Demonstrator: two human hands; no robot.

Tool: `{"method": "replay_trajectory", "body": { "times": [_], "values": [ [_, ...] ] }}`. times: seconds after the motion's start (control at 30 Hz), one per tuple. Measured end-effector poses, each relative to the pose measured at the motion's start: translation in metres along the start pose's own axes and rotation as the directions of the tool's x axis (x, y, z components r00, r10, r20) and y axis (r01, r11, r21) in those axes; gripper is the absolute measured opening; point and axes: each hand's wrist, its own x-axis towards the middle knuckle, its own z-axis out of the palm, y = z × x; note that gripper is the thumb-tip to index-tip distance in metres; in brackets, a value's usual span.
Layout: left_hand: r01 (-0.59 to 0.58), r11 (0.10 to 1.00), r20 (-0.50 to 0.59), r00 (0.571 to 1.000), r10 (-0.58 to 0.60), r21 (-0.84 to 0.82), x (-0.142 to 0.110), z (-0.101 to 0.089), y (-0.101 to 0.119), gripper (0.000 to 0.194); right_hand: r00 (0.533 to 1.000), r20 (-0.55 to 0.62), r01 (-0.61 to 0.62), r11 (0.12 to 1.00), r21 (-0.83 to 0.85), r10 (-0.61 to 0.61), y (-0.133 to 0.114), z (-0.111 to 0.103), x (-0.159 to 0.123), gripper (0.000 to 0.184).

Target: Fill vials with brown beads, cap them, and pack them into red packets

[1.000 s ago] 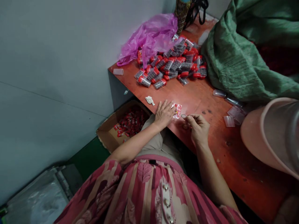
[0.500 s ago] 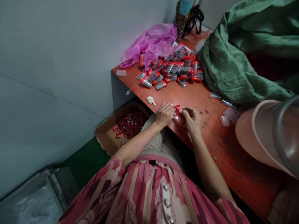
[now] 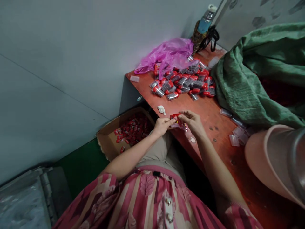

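A small red and clear plastic packet [image 3: 175, 117] is held between both hands above the near edge of the red tabletop [image 3: 202, 117]. My left hand [image 3: 162, 125] pinches its left side, thumb on top. My right hand [image 3: 192, 122] grips its right side between thumb and fingers. What is inside the packet is hard to make out. Just beyond the hands lies a crumpled white scrap [image 3: 161, 110]. Farther back is a heap of small clear containers with red caps [image 3: 183, 81], dark inside.
A pink plastic bag [image 3: 166, 52] partly covers the heap. A bottle [image 3: 206, 20] stands behind it. At right are a green sack [image 3: 233, 76], loose clear cups [image 3: 239, 135] and a pink bucket [image 3: 259, 152]. Below the table edge sits a cardboard box [image 3: 107, 140] of red packets.
My right hand has closed on the red packet, which was only at my left hand before. The packet is now between both hands. The view has shifted somewhat.
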Motion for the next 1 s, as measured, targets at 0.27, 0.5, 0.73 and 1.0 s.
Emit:
{"method": "replay_trajectory", "body": {
  "times": [0.27, 0.5, 0.73, 1.0],
  "values": [
    [0.078, 0.966, -0.190, 0.973, -0.127, -0.246, -0.003, -0.019, 0.015, 0.031, 0.956, -0.274, -0.128, 0.694, -0.709, -0.104, -0.020, 0.026, 0.105, 0.053],
    [0.050, 0.848, -0.251, 0.944, -0.212, -0.527, 0.004, -0.036, 0.026, 0.022, 0.959, -0.283, -0.184, 0.700, -0.690, -0.027, -0.020, 0.036, 0.128, 0.042],
    [0.025, 0.759, -0.268, 0.928, -0.260, -0.650, 0.006, -0.039, 0.034, 0.017, 0.967, -0.204, 0.055, 0.910, -0.411, -0.151, -0.007, 0.027, 0.064, 0.029],
    [0.001, 0.753, -0.227, 0.953, -0.199, -0.658, 0.006, -0.023, 0.026, 0.015, 0.990, -0.110, 0.102, 0.989, 0.107, -0.091, 0.005, 0.054, -0.044, 0.031]
  ]
}}
